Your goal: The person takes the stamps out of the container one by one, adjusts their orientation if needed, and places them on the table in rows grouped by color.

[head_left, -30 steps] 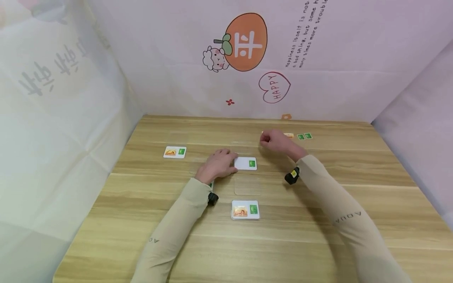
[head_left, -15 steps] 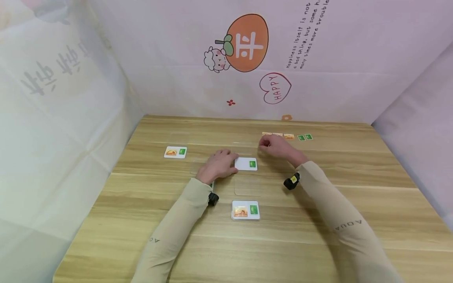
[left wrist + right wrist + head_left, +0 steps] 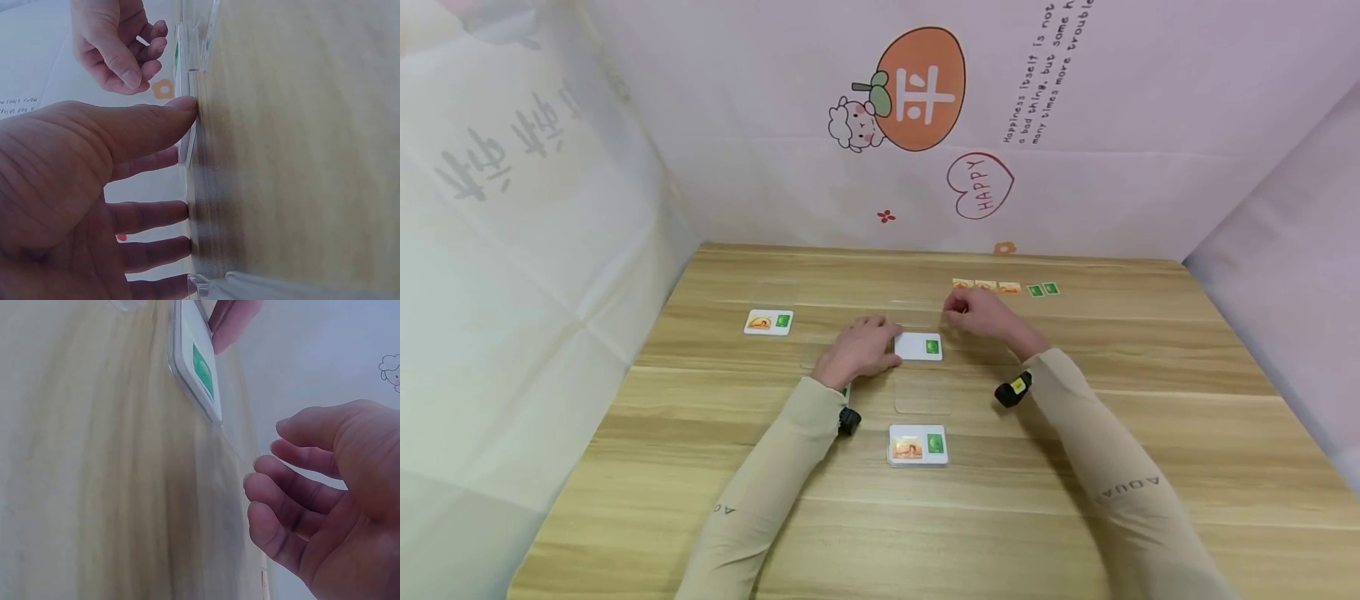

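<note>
Mid-table, white card with green patch lies flat, left hand at its left end. Left fingers spread, tips down; thumb and index touch card edge. Right hand hovers just past card's far right corner, fingers loosely curled, thumb and index tips close; can't tell if they pinch anything. Three orange stickers in a row just beyond it, two green stickers to their right. Clear plate just nearer than card; two-picture cards nearer and farther left.
</note>
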